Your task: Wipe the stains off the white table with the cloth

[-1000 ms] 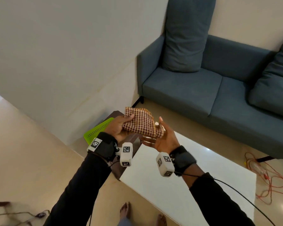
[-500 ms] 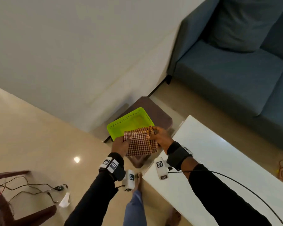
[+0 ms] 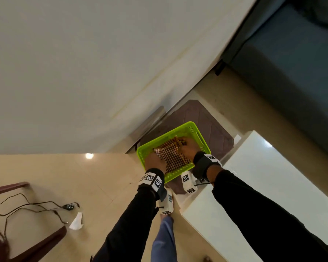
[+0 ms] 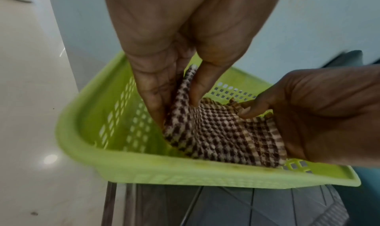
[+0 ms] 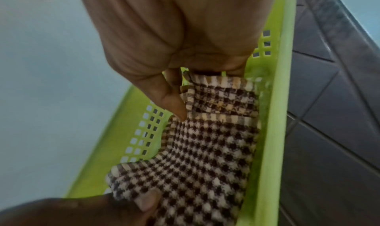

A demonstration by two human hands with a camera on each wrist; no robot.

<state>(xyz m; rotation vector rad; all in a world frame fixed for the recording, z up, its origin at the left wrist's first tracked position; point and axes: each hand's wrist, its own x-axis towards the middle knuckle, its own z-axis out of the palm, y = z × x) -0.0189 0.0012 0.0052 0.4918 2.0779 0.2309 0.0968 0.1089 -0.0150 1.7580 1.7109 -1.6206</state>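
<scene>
The wall and floor fill most of the head view; the sofa (image 3: 292, 59) is seen at the upper right, and the table (image 3: 273, 186), white and glossy, at the lower right, with no stains made out on the part shown. A dark stool (image 3: 214, 127) stands just beside the table's near corner, and on it a green basket (image 3: 150, 148) is set; its perforated walls are plainest in the left wrist view (image 4: 115, 132). Inside the basket the cloth (image 3: 170, 157), checked and folded, is laid against the floor of the basket; its long axis is judged to run from the near wall toward the far one, along the basket's length.

The cloth is gripped by both hands; the left hand (image 3: 154, 164) pinches the near-left edge between thumb and fingers (image 4: 152, 99), while the right hand (image 3: 187, 148) pinches the far edge, the thumb (image 5: 174, 106) pressed on the striped border (image 5: 216, 115). The cloth is thus spanned between the two grips, neither hand being free.

The wiping is judged finished and the cloth is being put away. What the coming move turns on is that the cloth already lies below both grips, touching the basket; only a letting-go and a withdrawal upward are called for, the right hand being nearer the table; a caught fold could be lifted out again with the fingers.
</scene>
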